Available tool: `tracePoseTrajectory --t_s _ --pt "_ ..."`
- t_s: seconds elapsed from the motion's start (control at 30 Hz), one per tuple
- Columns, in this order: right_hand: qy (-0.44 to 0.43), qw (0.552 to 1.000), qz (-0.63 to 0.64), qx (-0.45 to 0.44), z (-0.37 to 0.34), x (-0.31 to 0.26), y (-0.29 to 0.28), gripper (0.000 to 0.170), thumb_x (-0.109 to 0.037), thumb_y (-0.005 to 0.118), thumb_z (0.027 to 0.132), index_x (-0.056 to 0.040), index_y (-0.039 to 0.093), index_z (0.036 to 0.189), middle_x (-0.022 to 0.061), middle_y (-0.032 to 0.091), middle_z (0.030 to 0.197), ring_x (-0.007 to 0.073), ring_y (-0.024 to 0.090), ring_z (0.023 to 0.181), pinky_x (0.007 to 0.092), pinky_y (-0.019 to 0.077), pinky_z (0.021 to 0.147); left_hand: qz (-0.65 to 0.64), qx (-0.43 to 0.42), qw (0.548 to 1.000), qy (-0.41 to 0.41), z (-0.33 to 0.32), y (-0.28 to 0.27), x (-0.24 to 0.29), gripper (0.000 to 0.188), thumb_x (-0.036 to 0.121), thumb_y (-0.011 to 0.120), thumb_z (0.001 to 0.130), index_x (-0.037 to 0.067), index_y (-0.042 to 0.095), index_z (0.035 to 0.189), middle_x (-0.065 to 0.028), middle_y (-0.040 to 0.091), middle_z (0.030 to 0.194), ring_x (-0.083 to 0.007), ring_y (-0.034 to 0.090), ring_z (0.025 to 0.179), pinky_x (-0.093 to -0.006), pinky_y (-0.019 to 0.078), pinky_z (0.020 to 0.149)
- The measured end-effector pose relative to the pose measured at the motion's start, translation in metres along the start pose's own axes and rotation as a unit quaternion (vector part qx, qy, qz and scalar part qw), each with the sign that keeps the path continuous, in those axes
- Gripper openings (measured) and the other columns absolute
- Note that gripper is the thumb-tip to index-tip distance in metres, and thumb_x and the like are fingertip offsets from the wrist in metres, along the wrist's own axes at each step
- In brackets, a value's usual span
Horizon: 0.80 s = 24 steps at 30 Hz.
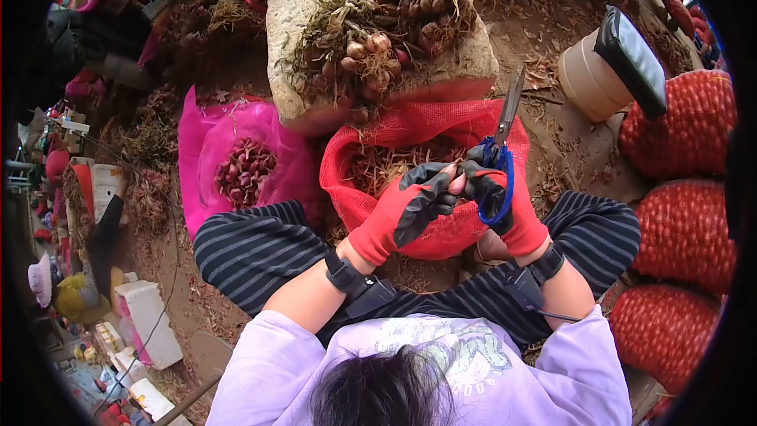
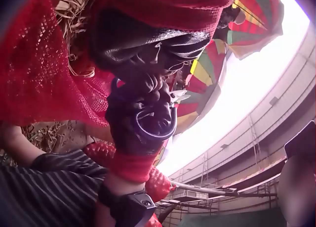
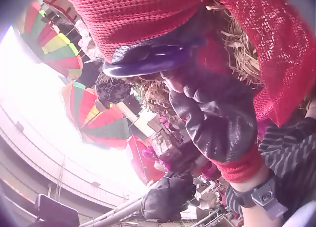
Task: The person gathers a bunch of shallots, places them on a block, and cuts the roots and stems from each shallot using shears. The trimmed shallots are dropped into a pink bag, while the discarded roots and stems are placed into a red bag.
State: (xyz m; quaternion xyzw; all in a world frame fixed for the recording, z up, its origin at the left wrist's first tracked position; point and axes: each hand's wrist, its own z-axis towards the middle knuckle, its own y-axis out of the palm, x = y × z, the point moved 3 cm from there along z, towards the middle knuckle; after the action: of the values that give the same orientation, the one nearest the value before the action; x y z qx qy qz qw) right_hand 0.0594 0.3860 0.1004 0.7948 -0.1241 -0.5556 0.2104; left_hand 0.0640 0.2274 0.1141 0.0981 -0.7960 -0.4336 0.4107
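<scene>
Two hands in red gloves with black coated palms meet above a red mesh sack [image 1: 339, 177] in the head view. The left hand [image 1: 410, 205] pinches a small pinkish shallot [image 1: 456, 182] between thumb and fingers. Right beside it, the right hand [image 1: 505, 197] holds scissors [image 1: 511, 106] by their blue handles, blades pointing up and away from the body. Its fingertips are right at the shallot. In the left wrist view the blue scissor handle [image 2: 157, 137] loops around the right hand's fingers [image 2: 148, 98]. The right wrist view shows the left hand [image 3: 217, 113] from the side, the shallot mostly hidden.
Dried shallot bunches [image 1: 371, 55] lie on a pale foam block [image 1: 296, 31] beyond the sack. To the left, a pink bag [image 1: 201, 166] holds loose shallots [image 1: 246, 173]. A white bucket [image 1: 579, 79] and several full red sacks [image 1: 682, 225] line the right. Striped-trousered legs flank the sack.
</scene>
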Motion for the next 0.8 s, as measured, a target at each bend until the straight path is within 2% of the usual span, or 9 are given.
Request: tracePoseTrajectory --t_s 0.13,0.27,0.33,0.43,0.47,0.57,0.67,0.73,0.8 --pt "0.001 1.000 -0.015 -0.003 0.003 -0.002 -0.001 0.018 -0.008 0.062 0.080 -0.0013 0.054 0.096 0.0034 0.059 0.082 0.0113 0.058 0.070 0.0222 0.0478 0.061 -0.075 -0.098 0.992 -0.009 0.004 0.000 -0.002 0.029 0.025 0.049 0.096 0.003 0.056 0.114 0.0016 0.056 0.088 -0.0071 0.052 0.076 -0.0188 0.0440 0.068" --pt "-0.052 0.994 -0.087 -0.041 -0.008 -0.032 0.029 0.014 -0.006 0.059 0.082 0.0002 0.053 0.094 0.0058 0.059 0.082 0.0136 0.059 0.071 0.0235 0.0498 0.063 0.036 0.067 0.997 0.019 -0.005 -0.031 -0.014 0.029 0.015 0.055 0.090 0.002 0.053 0.116 0.0010 0.055 0.094 -0.0082 0.054 0.082 -0.0214 0.0457 0.073" --pt "-0.020 0.999 0.020 -0.030 -0.005 -0.022 0.020 0.015 -0.007 0.060 0.083 0.0005 0.053 0.095 0.0078 0.060 0.082 0.0155 0.060 0.075 0.0240 0.0499 0.065 0.136 0.105 0.983 0.062 -0.005 -0.032 -0.009 0.033 0.010 0.059 0.087 0.001 0.053 0.117 -0.0005 0.055 0.100 -0.0096 0.056 0.086 -0.0233 0.0466 0.078" --pt "0.022 0.994 0.106 -0.008 -0.002 -0.022 0.012 0.017 -0.008 0.060 0.084 0.0005 0.052 0.097 0.0087 0.059 0.082 0.0168 0.060 0.076 0.0252 0.0509 0.067 0.304 0.164 0.910 0.231 -0.011 -0.002 0.010 0.036 0.006 0.064 0.082 0.001 0.054 0.116 -0.0042 0.055 0.107 -0.0120 0.057 0.093 -0.0266 0.0470 0.081" --pt "0.035 0.992 0.122 -0.001 -0.002 -0.023 0.011 0.018 -0.008 0.060 0.084 0.0005 0.051 0.097 0.0086 0.059 0.082 0.0170 0.060 0.076 0.0257 0.0514 0.068 0.410 0.135 0.843 0.320 -0.015 0.016 0.022 0.036 0.007 0.067 0.077 0.005 0.057 0.112 -0.0084 0.055 0.109 -0.0185 0.058 0.095 -0.0306 0.0479 0.080" --pt "-0.011 0.995 0.081 0.059 -0.010 -0.018 0.008 0.009 -0.004 0.056 0.084 0.0000 0.053 0.091 0.0083 0.059 0.080 0.0167 0.061 0.070 0.0253 0.0506 0.063 0.649 0.060 0.651 0.388 -0.017 0.029 0.032 0.038 0.009 0.071 0.071 0.008 0.059 0.108 -0.0115 0.054 0.106 -0.0259 0.058 0.094 -0.0354 0.0483 0.078" --pt "0.058 0.995 0.076 -0.035 -0.006 -0.007 0.003 0.013 -0.006 0.057 0.084 -0.0001 0.053 0.095 0.0075 0.059 0.081 0.0165 0.061 0.069 0.0250 0.0495 0.060 0.672 0.052 0.631 0.384 -0.017 0.020 0.024 0.035 0.012 0.075 0.067 0.011 0.062 0.100 -0.0085 0.059 0.093 -0.0265 0.059 0.084 -0.0352 0.0484 0.071" --pt "0.029 0.995 0.090 -0.028 -0.008 -0.002 0.006 0.012 -0.007 0.056 0.084 -0.0003 0.052 0.094 0.0067 0.059 0.080 0.0157 0.060 0.067 0.0245 0.0485 0.058 0.685 0.067 0.611 0.391 -0.021 0.026 0.026 0.031 0.011 0.075 0.067 0.012 0.063 0.096 -0.0055 0.060 0.082 -0.0258 0.059 0.076 -0.0360 0.0487 0.065" --pt "0.024 0.993 0.116 -0.015 -0.010 0.000 0.009 0.012 -0.007 0.056 0.085 -0.0003 0.052 0.094 0.0060 0.058 0.080 0.0148 0.060 0.066 0.0238 0.0476 0.056 0.675 0.085 0.635 0.367 -0.022 0.024 0.025 0.029 0.009 0.074 0.070 0.011 0.063 0.096 -0.0061 0.060 0.082 -0.0238 0.059 0.075 -0.0333 0.0491 0.066"
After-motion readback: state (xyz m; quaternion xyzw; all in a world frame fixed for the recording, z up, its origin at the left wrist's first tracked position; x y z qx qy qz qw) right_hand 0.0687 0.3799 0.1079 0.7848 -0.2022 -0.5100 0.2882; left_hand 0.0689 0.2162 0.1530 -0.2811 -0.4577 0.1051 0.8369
